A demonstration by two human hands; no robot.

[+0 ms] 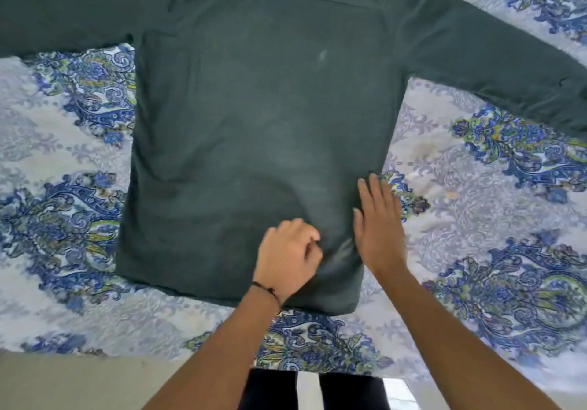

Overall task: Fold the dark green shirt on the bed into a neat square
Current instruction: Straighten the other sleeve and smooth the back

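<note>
Shirt (254, 117) lies spread flat on the bed (476, 187), and because the left hand (287, 258), fingers curled narrow, pinches cloth near the hem beside the flat, wide right hand (379, 219), a pull may wrinkle it.

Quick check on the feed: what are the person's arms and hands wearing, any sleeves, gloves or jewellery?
Both forearms are bare: no sleeves, no gloves. The left hand has a thin dark cord bracelet at the wrist. The right hand shows no rings or bands.
</note>
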